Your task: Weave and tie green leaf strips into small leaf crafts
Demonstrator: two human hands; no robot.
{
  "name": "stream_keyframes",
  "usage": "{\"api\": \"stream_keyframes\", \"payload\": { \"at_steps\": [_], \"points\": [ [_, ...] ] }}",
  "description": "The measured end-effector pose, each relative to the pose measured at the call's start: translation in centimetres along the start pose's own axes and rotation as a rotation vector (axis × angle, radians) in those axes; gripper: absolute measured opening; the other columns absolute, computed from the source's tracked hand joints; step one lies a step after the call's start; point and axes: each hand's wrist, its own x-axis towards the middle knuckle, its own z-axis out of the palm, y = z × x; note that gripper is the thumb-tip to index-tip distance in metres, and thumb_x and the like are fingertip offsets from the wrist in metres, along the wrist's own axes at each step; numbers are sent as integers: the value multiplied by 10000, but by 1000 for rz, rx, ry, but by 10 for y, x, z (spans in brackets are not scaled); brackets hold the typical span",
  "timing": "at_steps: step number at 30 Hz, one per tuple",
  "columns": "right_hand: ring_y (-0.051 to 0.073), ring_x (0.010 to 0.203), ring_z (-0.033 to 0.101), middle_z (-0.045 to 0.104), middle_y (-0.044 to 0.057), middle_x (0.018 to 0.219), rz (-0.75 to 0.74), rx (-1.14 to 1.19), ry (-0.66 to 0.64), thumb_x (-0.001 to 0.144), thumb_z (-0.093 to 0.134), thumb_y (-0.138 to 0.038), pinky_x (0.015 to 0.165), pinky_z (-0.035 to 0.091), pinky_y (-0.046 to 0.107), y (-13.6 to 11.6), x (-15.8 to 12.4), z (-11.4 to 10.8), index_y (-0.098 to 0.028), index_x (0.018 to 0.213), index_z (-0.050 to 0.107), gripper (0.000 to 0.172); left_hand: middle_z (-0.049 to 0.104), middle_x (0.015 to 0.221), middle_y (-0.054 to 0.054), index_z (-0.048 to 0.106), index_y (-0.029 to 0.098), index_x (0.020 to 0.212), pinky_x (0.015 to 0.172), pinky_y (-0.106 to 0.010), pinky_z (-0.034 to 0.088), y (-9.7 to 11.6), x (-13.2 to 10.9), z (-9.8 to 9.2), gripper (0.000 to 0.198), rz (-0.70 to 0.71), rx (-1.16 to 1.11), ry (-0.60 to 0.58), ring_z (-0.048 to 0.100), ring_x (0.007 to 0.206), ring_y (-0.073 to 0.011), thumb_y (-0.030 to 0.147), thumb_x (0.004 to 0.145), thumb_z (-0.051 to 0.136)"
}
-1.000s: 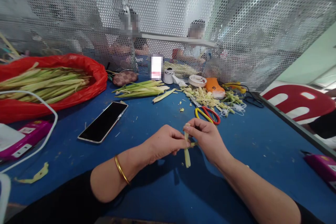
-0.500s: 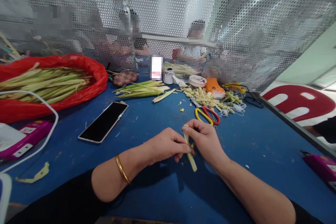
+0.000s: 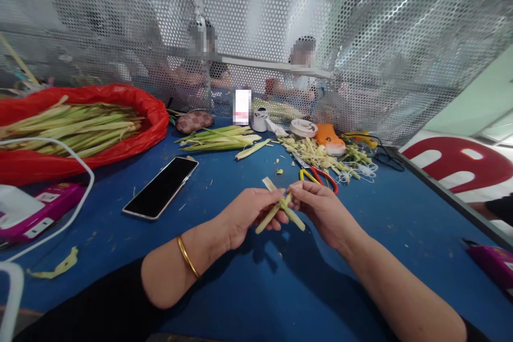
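Observation:
Pale green plant strips (image 3: 294,218), crossed and folded over one another, are held above the blue table between both hands. My left hand (image 3: 260,208) pinches them near the crossing, fingers underneath and thumb on top. Fingertips of my right hand (image 3: 315,197) grip the strips on the other side of the crossing. Just beyond the right hand lie scissors (image 3: 320,176) with red and yellow handles, partly hidden by it. Farther back sit a bundle of green leaf strips (image 3: 218,139) and a heap of small folded leaf pieces (image 3: 312,152).
A red plastic bag (image 3: 158,123) of long strips stands at the left. Nearer are a black-screened phone (image 3: 161,187) and a purple power strip (image 3: 52,208) with a white cable. Tape rolls (image 3: 303,128) and an orange packet (image 3: 331,139) lie before the perforated metal screen (image 3: 256,26); people sit behind it.
The single upright strip between my hands now shows as crossed pieces, with one end pointing down left. My hands have lifted slightly, and my left fingers have opened out beneath the strips.

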Motion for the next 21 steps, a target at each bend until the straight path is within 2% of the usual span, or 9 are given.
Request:
{"api": "stream_keyframes", "payload": {
  "at_steps": [5, 9, 14, 18, 21],
  "points": [
    [106, 556, 463, 532, -29, 556, -85, -65, -10, 723, 713, -392, 595, 377, 260, 3, -2, 4, -176, 582, 573, 293, 638, 568, -11, 711, 125, 797, 439, -188, 349, -1, -2, 4, 292, -54, 59, 4, 519, 426, -71, 402, 707, 721],
    [114, 556, 452, 527, -29, 550, -167, -166, 76, 714, 705, -367, 582, 359, 266, 4, -3, 5, -186, 579, 572, 262, 651, 554, -24, 721, 114, 784, 445, -192, 382, -1, -1, 4, 174, -50, 66, -20, 537, 413, -81, 272, 715, 697],
    [122, 542, 448, 539, -17, 557, -220, -289, 158, 722, 675, -351, 541, 349, 273, 8, -5, 7, -193, 579, 576, 235, 667, 561, -50, 722, 98, 758, 463, -209, 413, -3, -1, 3, 160, -66, 100, -62, 563, 420, -100, 250, 728, 680],
    [128, 543, 469, 543, -14, 551, -249, -358, 153, 750, 650, -353, 546, 376, 272, 10, -1, 6, -190, 607, 588, 226, 674, 556, -69, 716, 88, 727, 526, -243, 466, -5, -2, 5, 145, -43, 73, -58, 587, 460, -123, 231, 717, 695],
    [155, 630, 553, 609, 9, 640, -314, -410, 161, 812, 593, -389, 622, 437, 283, 6, 0, 2, -180, 763, 641, 220, 685, 574, -73, 728, 86, 781, 639, -278, 505, -5, -2, 6, 177, -2, -17, 8, 631, 543, -142, 254, 737, 692]
  ]
}}
